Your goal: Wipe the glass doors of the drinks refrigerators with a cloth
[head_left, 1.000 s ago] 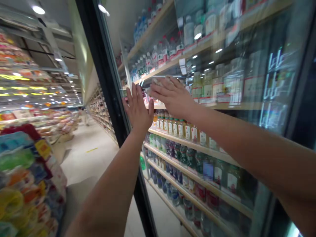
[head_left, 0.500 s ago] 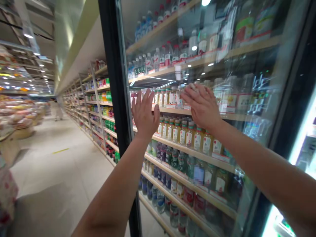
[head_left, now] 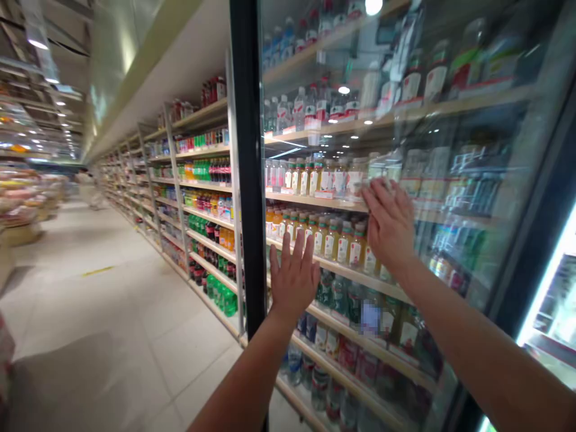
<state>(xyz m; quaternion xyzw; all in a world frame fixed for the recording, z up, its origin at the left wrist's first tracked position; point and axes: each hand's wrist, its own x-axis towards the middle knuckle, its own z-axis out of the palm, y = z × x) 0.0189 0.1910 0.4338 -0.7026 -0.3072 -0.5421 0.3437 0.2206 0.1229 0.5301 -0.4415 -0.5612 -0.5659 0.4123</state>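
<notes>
My left hand (head_left: 294,277) lies open and flat against the glass door (head_left: 459,252) of a drinks cooler, fingers spread upward, just right of the door's black edge frame (head_left: 248,180). My right hand (head_left: 390,227) presses on the same glass higher up and to the right, fingers together. A small pale cloth-like thing (head_left: 387,182) shows under its fingertips. Behind the glass are wooden shelves with rows of bottled drinks (head_left: 330,240).
Open shelving (head_left: 202,204) stocked with bottles runs along the aisle to the left of the door. The pale tiled floor (head_left: 103,336) stretches away to the left. Display stands (head_left: 27,204) sit at the far left. A lit cooler interior (head_left: 551,300) shows at the right edge.
The door's black edge has shifted right across the view, uncovering more of the aisle shelving. Both hands moved right on the glass, and my left hand dropped lower.
</notes>
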